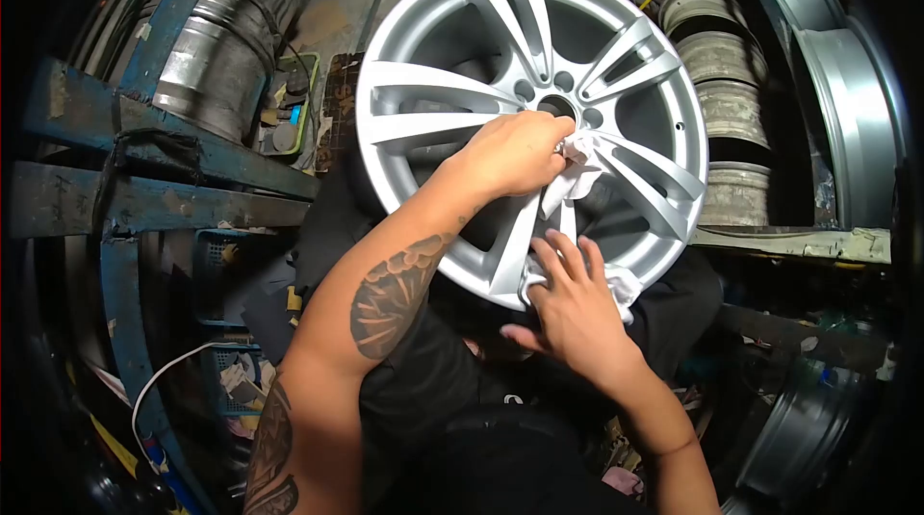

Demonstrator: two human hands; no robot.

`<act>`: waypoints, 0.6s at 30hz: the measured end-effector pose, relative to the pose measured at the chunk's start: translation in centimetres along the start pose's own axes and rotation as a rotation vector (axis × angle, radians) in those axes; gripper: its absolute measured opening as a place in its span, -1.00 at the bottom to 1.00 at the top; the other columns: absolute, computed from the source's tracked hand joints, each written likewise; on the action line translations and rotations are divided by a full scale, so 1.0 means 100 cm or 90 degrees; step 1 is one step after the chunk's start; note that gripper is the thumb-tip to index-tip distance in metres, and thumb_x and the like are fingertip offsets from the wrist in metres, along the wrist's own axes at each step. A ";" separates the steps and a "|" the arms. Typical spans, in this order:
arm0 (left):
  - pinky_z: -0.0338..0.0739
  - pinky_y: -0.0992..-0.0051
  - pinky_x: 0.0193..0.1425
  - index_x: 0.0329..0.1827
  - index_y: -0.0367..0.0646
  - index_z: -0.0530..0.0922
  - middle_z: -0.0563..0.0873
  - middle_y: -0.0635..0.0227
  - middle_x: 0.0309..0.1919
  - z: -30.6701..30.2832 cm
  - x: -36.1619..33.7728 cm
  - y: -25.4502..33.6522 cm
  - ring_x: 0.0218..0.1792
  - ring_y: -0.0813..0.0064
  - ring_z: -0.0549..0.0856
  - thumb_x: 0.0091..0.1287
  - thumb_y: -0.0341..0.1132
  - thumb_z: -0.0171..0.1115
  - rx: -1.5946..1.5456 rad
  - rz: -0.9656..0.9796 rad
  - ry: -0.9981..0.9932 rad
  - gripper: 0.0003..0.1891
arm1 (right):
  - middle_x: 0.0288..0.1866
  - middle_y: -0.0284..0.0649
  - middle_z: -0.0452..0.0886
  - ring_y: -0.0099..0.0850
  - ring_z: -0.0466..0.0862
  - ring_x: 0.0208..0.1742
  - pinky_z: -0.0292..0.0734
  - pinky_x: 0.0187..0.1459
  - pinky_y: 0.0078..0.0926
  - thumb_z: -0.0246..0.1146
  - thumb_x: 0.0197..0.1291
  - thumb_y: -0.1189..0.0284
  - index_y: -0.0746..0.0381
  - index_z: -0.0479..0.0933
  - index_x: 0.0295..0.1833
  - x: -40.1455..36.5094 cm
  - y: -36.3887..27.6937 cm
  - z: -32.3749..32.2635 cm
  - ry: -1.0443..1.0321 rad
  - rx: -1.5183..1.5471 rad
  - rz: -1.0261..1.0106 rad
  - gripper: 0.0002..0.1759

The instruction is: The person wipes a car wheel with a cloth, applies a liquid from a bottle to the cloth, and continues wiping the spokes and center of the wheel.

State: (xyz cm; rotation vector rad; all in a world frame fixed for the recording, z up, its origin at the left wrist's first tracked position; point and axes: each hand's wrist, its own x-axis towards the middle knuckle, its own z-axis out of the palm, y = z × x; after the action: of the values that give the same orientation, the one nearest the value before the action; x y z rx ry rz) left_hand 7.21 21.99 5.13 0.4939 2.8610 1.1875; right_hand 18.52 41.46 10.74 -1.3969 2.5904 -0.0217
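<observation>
A silver alloy wheel with paired spokes leans face-up over my lap. My left hand is closed on a crumpled white cloth, pressing it near the center hole and the upper end of a spoke. At the wheel's lower rim, my right hand lies over a second white cloth. Its fingertips reach onto the lower spoke, and the thumb sticks out to the left below the rim. The palm side and most of the cloth under it are hidden.
Several bare wheel rims are stacked on a shelf at the right; metal barrels stand at the upper left. A blue metal frame runs along the left, beside blue baskets. Another dark rim lies lower right.
</observation>
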 end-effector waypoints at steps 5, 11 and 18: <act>0.60 0.01 0.06 -0.10 -0.26 0.59 0.75 -0.01 -0.15 -0.003 -0.009 -0.001 -0.01 -0.10 0.72 0.29 -0.30 0.29 0.041 -0.033 -0.045 -0.77 | 0.42 0.05 0.49 0.09 0.24 0.59 0.10 0.52 0.19 0.49 0.12 -0.06 0.29 0.72 -0.37 0.005 0.021 0.006 -0.030 0.189 0.020 -0.45; 0.60 0.02 0.07 -0.12 -0.27 0.64 0.77 -0.03 -0.16 -0.009 -0.016 -0.005 -0.02 -0.11 0.74 0.23 -0.32 0.32 0.021 -0.057 -0.068 -0.76 | 0.23 -0.12 0.63 -0.13 0.39 0.51 0.03 0.55 0.23 0.47 0.08 -0.12 0.22 0.77 -0.30 0.009 0.000 -0.006 -0.087 0.060 0.035 -0.45; 0.59 0.06 0.14 -0.01 -0.23 0.65 0.75 0.00 -0.12 -0.010 -0.021 -0.004 0.04 -0.09 0.71 0.19 -0.33 0.35 0.022 -0.050 -0.105 -0.69 | 0.12 -0.24 0.68 -0.25 0.51 0.37 0.05 0.54 0.26 0.47 0.03 -0.16 0.17 0.79 -0.32 0.009 0.004 -0.011 -0.089 0.037 0.008 -0.44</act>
State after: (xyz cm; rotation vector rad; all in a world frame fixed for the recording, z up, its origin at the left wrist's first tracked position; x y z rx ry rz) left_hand 8.96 20.43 5.26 0.4525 2.7390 1.0348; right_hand 17.52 40.87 11.58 -1.3133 2.4638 0.0022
